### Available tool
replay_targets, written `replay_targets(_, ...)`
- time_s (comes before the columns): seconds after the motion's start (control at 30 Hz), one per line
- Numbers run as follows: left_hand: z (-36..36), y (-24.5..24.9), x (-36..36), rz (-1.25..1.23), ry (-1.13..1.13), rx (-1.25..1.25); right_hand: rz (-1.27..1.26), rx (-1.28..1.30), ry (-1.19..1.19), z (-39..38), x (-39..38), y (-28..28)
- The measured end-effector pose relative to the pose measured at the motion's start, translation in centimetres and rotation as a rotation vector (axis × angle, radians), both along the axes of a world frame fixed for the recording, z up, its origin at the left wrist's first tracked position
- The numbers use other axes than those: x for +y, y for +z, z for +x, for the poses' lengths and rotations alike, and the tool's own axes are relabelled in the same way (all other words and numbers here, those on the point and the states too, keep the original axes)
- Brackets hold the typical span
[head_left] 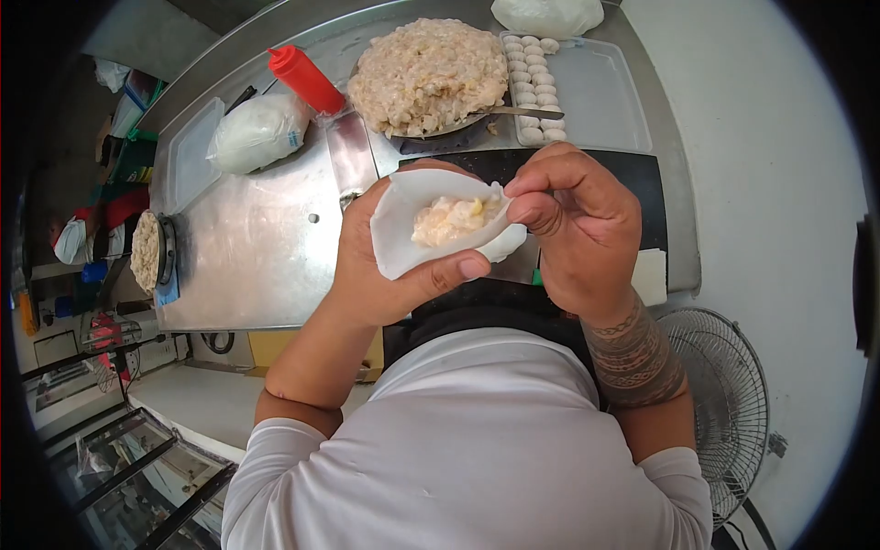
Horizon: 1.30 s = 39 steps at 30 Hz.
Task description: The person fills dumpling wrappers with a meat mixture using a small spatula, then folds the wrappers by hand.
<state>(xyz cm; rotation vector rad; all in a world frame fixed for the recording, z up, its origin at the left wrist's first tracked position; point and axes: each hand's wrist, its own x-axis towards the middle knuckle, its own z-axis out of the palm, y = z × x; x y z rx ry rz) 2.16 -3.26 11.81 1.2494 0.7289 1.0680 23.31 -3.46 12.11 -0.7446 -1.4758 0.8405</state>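
Observation:
A white dumpling wrapper (pixel 396 240) lies across my left hand (pixel 362 240), whose thumb presses its near edge. On the wrapper sits a lump of pale, chunky filling (pixel 451 220). With thumb and forefinger, my right hand (pixel 587 206) pinches the wrapper's right edge, which is gathered upward there. Behind the hands stands a large mound of the same-looking filling (pixel 431 73), its plate mostly hidden. A flat metal spreader (pixel 527 112) sticks out of it to the right.
A clear tray (pixel 605 96) at the back right holds rows of white dumplings (pixel 533 87). To the left are a red squeeze bottle (pixel 310 81) and a white plastic bag (pixel 258 134) on the steel table (pixel 257 243). A wire fan (pixel 720 403) stands at my right.

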Motion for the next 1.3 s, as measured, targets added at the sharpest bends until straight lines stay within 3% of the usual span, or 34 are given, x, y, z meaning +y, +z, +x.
replay_targets(0.07, -0.2, 0.1, 1.2, 0.341, -0.137, 0.040, -0.169, 0.100, 0.081, -0.3, -0.5, 0.7)
replay_targets(0.17, 0.4, -0.3, 1.3, 0.403, -0.082, -0.008, -0.032, -0.034, 0.128, 0.1, 0.2, -0.1)
replay_targets(0.2, 1.0, -0.3, 0.9, 0.403, -0.081, -0.009, -0.031, -0.035, 0.129, 0.2, 0.1, 0.0)
replay_targets(0.27, 2.1, -0.4, -0.4, 0.074, 0.091, -0.294, 0.069, -0.153, 0.057, 0.2, -0.1, 0.5)
replay_targets(0.37, 1.8, -0.8, -0.7, 0.038, 0.045, -0.250, 0.215, -0.257, -0.014, 0.2, -0.3, 1.1)
replay_targets(0.5, 0.7, -0.8, 0.2, 0.304, -0.061, -0.102, 0.064, -0.057, -0.011, -0.3, -1.3, 1.7)
replay_targets(0.63, 2.4, -0.7, -0.1, 0.304, 0.022, -0.212, 0.137, -0.176, 0.008, -0.1, -0.7, 1.6)
replay_targets(0.7, 3.2, -1.0, -0.9, 0.154, 0.118, -0.421, 0.167, -0.198, -0.016, 0.0, -0.4, 1.3)
replay_targets(0.77, 2.5, -1.5, -0.6, 0.201, 0.089, -0.333, 0.326, -0.322, -0.090, 0.1, -0.2, 1.2)
replay_targets(0.93, 1.0, -0.9, 0.0, 0.275, -0.061, -0.186, 0.168, -0.162, -0.066, -0.5, -0.9, 1.4)
replay_targets(1.07, 2.2, -0.6, -0.6, 0.163, 0.075, -0.251, 0.222, -0.226, -0.085, -0.6, -0.2, 0.9)
replay_targets(1.13, 2.4, -1.3, -0.9, 0.092, 0.084, -0.425, 0.250, -0.277, -0.090, -0.5, -0.1, 1.0)
replay_targets(1.2, 2.0, -1.8, -0.6, 0.175, 0.028, -0.393, 0.280, -0.330, -0.095, -0.3, -0.2, 1.3)
replay_targets(1.3, 1.3, -1.1, -0.8, 0.085, 0.007, -0.285, 0.250, -0.362, -0.059, -0.3, -0.7, 1.9)
